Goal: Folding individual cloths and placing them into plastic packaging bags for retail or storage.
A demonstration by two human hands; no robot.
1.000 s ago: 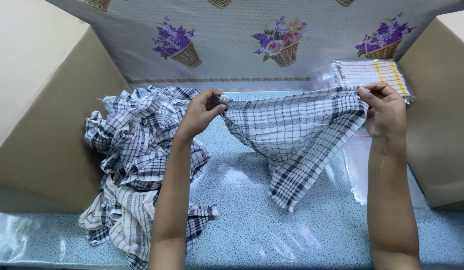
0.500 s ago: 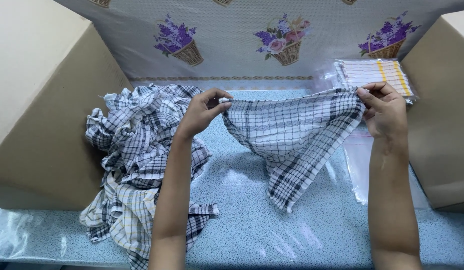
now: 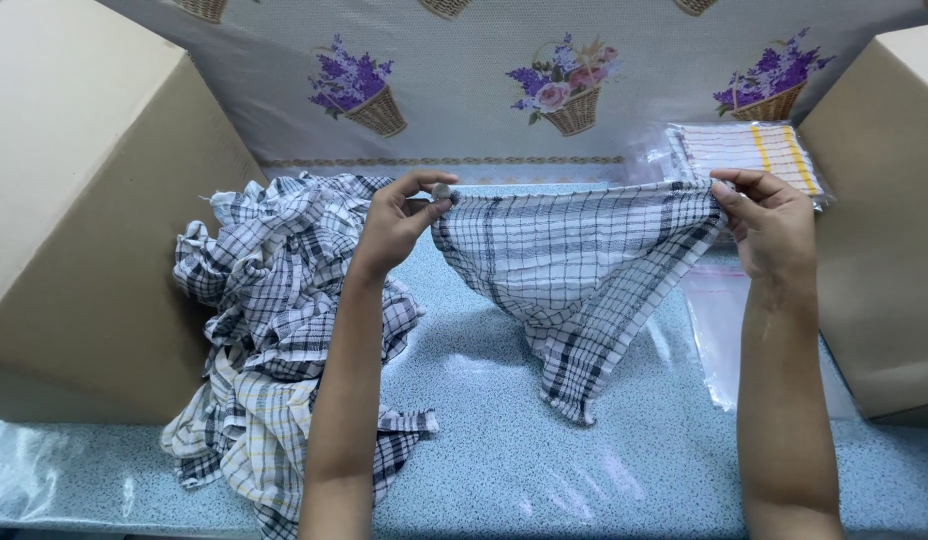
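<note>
Two hands I watch, left hand [image 3: 399, 222] and right hand [image 3: 771, 225] pinching checked cloth [image 3: 574, 265] corners, stretched above blue table [image 3: 504, 450], cloth pile [image 3: 274, 330] beside.

Bright, even overhead light; sharp focus throughout. Soft glare patches on the glossy blue table [image 3: 504, 460], faint shadows beneath the cloth [image 3: 574, 270].

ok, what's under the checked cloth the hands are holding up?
Under the black-and-white checked cloth, stretched between left hand and right hand, lies bare speckled blue tabletop. Its lowest corner meets the table. The surface directly behind the fabric is hidden.
</note>
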